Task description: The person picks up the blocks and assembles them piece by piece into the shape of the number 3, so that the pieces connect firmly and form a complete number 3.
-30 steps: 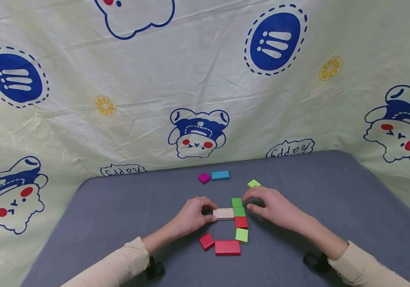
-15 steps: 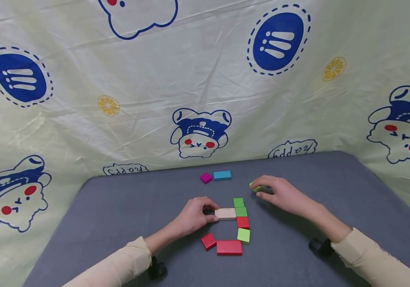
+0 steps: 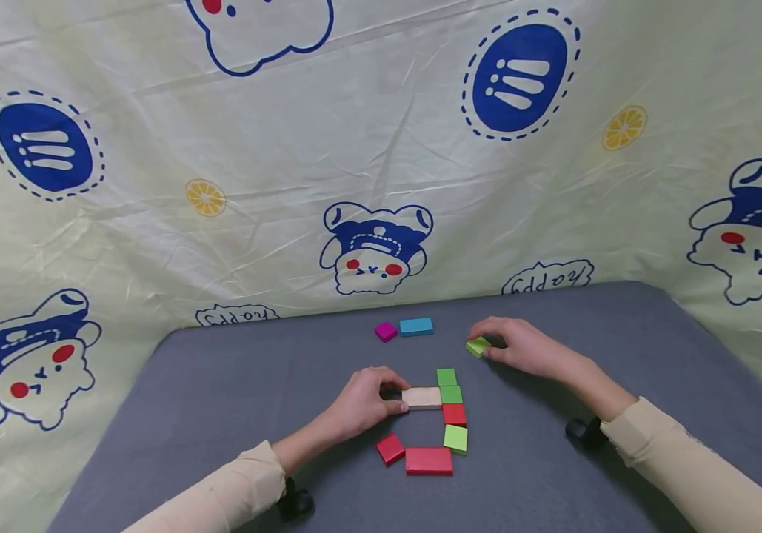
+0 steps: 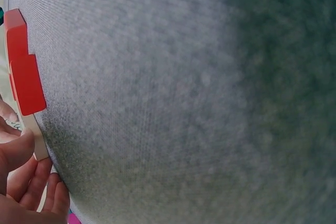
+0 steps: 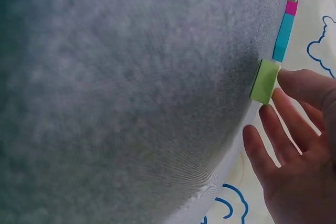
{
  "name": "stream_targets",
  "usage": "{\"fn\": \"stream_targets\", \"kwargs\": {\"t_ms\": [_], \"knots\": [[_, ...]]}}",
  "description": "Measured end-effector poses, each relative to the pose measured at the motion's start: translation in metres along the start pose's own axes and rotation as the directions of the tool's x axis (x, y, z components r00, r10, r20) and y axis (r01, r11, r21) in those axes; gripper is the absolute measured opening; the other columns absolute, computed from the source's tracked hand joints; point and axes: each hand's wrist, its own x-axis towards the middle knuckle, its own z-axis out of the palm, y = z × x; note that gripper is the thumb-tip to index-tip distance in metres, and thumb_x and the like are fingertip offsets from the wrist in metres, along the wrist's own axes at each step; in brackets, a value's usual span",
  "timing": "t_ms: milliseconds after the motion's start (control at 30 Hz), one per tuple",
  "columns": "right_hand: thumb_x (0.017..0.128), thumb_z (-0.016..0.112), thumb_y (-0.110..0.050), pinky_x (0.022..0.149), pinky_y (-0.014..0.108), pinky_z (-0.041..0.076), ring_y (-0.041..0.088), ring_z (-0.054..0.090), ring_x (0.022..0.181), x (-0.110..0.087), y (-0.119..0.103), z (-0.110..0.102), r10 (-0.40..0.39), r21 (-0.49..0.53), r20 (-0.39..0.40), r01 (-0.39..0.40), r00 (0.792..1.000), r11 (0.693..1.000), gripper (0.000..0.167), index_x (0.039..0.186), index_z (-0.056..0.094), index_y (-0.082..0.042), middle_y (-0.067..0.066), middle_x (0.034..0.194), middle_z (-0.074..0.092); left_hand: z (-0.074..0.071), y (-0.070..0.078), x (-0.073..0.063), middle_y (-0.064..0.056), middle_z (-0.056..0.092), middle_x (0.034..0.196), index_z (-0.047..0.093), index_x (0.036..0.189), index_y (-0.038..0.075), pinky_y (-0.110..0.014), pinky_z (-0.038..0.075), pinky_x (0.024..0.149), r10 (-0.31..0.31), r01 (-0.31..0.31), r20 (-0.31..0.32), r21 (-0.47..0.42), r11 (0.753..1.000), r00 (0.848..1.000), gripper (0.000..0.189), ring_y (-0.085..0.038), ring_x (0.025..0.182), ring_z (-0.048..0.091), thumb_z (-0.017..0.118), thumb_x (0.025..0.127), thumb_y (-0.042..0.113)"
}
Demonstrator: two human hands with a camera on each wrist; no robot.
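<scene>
My left hand [image 3: 366,398] holds the left end of a plain wooden block [image 3: 423,398] between thumb and fingers. This block's other end meets a column of small blocks: two green blocks, the nearer being the lower green block [image 3: 450,394], then a red block [image 3: 455,414] and a light green block [image 3: 455,439]. Farther back, my right hand [image 3: 520,344] pinches another light green block [image 3: 478,347] between thumb and index finger. In the right wrist view, the thumb touches that block's edge while the other fingers spread behind it.
At the column's near end lies a long red block [image 3: 429,461], with a tilted red block [image 3: 390,449] at its left. A magenta block [image 3: 386,332] and a blue block [image 3: 416,326] lie at the back of the grey table [image 3: 234,400]. A printed curtain [image 3: 274,148] hangs behind.
My right hand has moved from beside the green column back and to the right, onto the far light green block. The left hand has kept its hold on the wooden block.
</scene>
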Motion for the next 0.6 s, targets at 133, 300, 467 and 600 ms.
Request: {"fn": "stream_targets", "kwargs": {"t_ms": [133, 300, 467, 600], "knots": [[0.089, 0.067, 0.0, 0.098, 0.055, 0.041, 0.034, 0.054, 0.117, 0.0022, 0.0024, 0.0014, 0.039, 0.023, 0.026, -0.04, 0.999, 0.999, 0.032, 0.12, 0.068, -0.007, 0.011, 0.124, 0.063, -0.0001, 0.0, 0.0008, 0.003, 0.065, 0.103, 0.074, 0.11, 0.011, -0.029, 0.048, 0.084, 0.003, -0.003, -0.001, -0.004, 1.0, 1.0, 0.026, -0.013, 0.095, 0.057, 0.078, 0.085, 0.015], [0.089, 0.066, 0.001, 0.095, 0.053, 0.044, 0.031, 0.057, 0.111, 0.0038, 0.0043, 0.0036, 0.069, 0.038, 0.032, -0.07, 0.997, 0.997, 0.033, 0.12, 0.068, -0.007, 0.01, 0.121, 0.064, 0.0008, -0.0015, 0.0009, 0.004, 0.066, 0.102, 0.074, 0.11, 0.012, -0.029, 0.048, 0.084, 0.009, -0.009, -0.009, -0.001, 1.0, 1.0, 0.025, -0.014, 0.094, 0.057, 0.078, 0.085, 0.014], [0.089, 0.066, 0.0, 0.092, 0.05, 0.046, 0.026, 0.056, 0.105, 0.0055, 0.0032, 0.005, 0.086, 0.033, 0.044, -0.087, 0.995, 0.996, 0.033, 0.121, 0.068, -0.009, 0.009, 0.119, 0.064, 0.0011, -0.0017, 0.0005, 0.004, 0.066, 0.102, 0.074, 0.109, 0.012, -0.029, 0.048, 0.084, 0.008, -0.008, -0.012, 0.004, 1.0, 1.0, 0.024, -0.014, 0.094, 0.057, 0.078, 0.085, 0.015], [0.09, 0.065, 0.0, 0.092, 0.05, 0.046, 0.026, 0.056, 0.104, 0.0073, 0.0013, 0.0052, 0.083, 0.033, 0.057, -0.085, 0.995, 0.996, 0.032, 0.121, 0.067, -0.009, 0.009, 0.118, 0.064, 0.0014, -0.0008, 0.0007, 0.003, 0.066, 0.102, 0.074, 0.109, 0.011, -0.029, 0.048, 0.084, 0.012, -0.012, -0.015, 0.002, 1.0, 1.0, 0.024, -0.013, 0.094, 0.057, 0.078, 0.086, 0.015]]}}
